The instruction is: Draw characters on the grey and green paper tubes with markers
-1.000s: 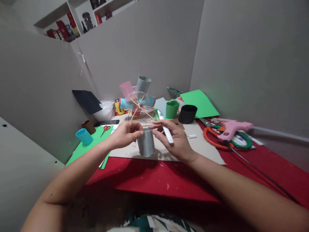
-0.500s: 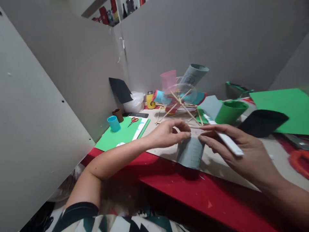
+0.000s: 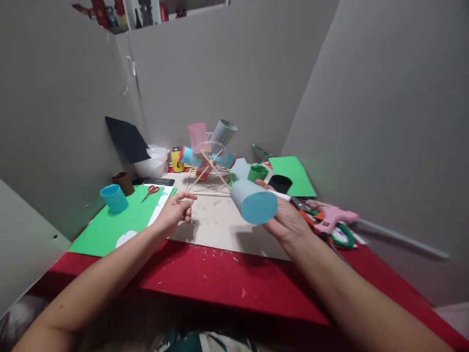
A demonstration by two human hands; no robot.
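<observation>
My right hand [image 3: 287, 217] is closed around a pale grey-blue paper cup [image 3: 242, 195]. The cup is tipped on its side, its flat blue end facing me. A white pen-like stick [image 3: 280, 195] is also in this hand, partly hidden by the fingers. To the left, my left hand [image 3: 178, 211] hovers over the beige board [image 3: 216, 220], fingers loosely curled, index finger stretched out, nothing visible in it. Beyond the hands stands a wheel model of wooden sticks [image 3: 211, 164] carrying a pink cup [image 3: 198, 136], a grey cup [image 3: 224, 131] and blue-and-red cups.
On green sheets [image 3: 97, 230] at left are a turquoise cup [image 3: 116, 199], a brown cup [image 3: 124, 183] and red scissors [image 3: 151, 192]. Green [image 3: 258, 172] and black [image 3: 280, 183] cups stand right of the wheel. A pink glue gun [image 3: 335, 216] lies at right. Red cloth [image 3: 205, 274] covers the front edge.
My view has swung right. The grey-blue cup went from standing on the board to being lifted and tipped in my right hand. My left hand has come away from it.
</observation>
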